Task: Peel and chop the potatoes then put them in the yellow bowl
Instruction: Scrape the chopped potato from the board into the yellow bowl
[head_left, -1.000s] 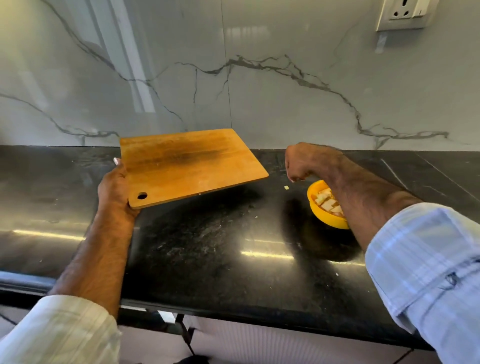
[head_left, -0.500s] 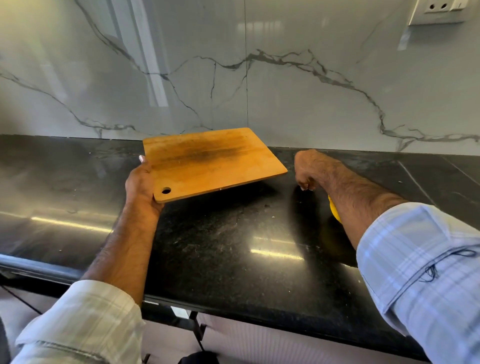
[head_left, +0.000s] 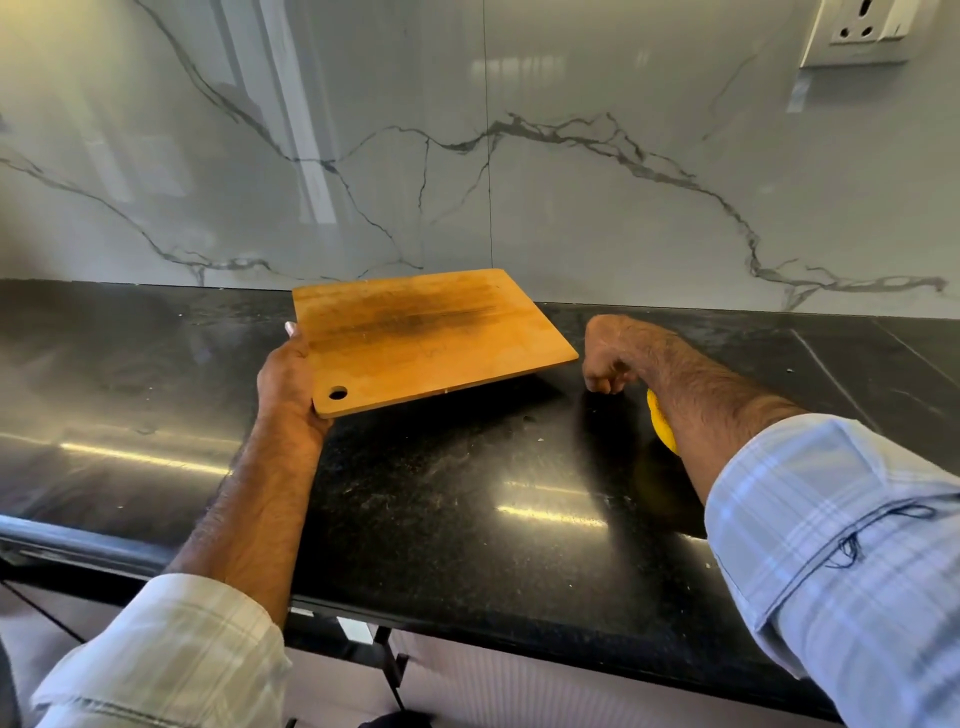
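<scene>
The left hand (head_left: 288, 376) holds the bare wooden chopping board (head_left: 426, 338) by its holed corner, tilted above the black bench (head_left: 441, 519). Right of the board, the right hand (head_left: 608, 364) is curled, its grip apparently empty. The yellow bowl (head_left: 661, 422) peeks from behind that forearm. Chopping looks done; next, set the board down.

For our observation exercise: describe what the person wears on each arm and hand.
Both hands are bare: left hand, right hand. The left sleeve is pale cream with faint checks, rolled below the elbow. The right sleeve is light blue plaid, with loose dark threads.
</scene>
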